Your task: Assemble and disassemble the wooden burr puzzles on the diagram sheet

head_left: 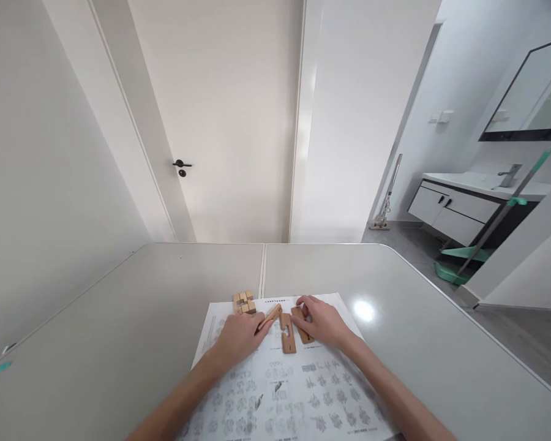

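My left hand (242, 335) pinches a narrow wooden puzzle piece (272, 315) between thumb and fingers, its far end raised and pointing away to the right. To the right of that, a flat wooden piece with a notch cut in its side (288, 340) lies on a printed sheet. My right hand (322, 320) has its thumb and curled fingers around another flat wooden piece (307, 335), which rests slanted on the paper and is partly covered by the hand. Just beyond my left hand sits a cluster of small wooden blocks (243, 301).
The white sheet of printed diagrams (275, 373) spreads beneath both hands on a light grey table (133, 331) with a seam down its middle. Behind the table stands a pale door (229, 122). At the right are a washbasin cabinet (459, 202), a mop (388, 196) and a green dustpan (452, 273).
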